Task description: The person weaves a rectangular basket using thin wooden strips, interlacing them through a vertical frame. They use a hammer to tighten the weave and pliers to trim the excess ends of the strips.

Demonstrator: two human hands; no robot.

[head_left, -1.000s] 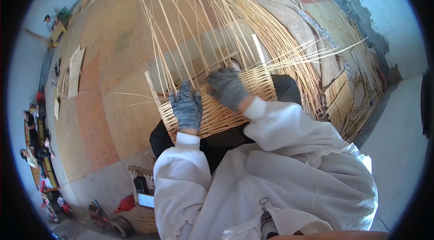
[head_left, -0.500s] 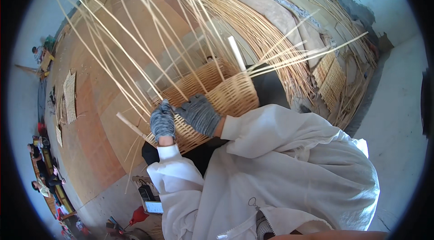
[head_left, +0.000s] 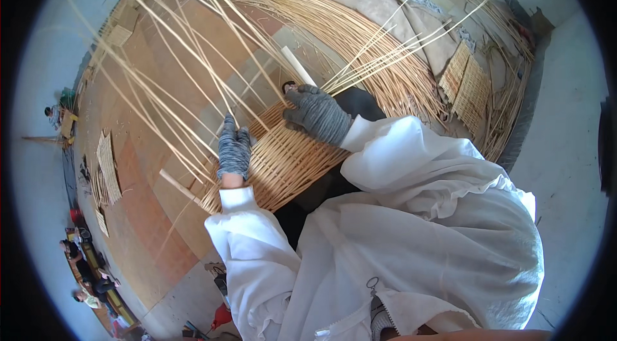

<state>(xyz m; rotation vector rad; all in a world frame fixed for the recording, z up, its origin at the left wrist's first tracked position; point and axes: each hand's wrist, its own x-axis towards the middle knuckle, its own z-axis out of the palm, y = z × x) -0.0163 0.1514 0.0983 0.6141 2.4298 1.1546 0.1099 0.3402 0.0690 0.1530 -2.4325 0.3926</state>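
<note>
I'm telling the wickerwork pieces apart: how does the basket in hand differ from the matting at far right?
The basket has raised walls; the matting looks flat. The basket is being handled; the matting lies untouched. The basket sprouts long strands; the matting shows none so long. Both are woven and tan.

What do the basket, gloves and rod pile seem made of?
Basket: probably willow or similar rods, faintly glossy, from its tan weave.
Gloves: likely knitted yarn, matte, given the mottled grey surface.
Rod pile: perhaps the basket's material, smooth, given matching tan colour.
</note>
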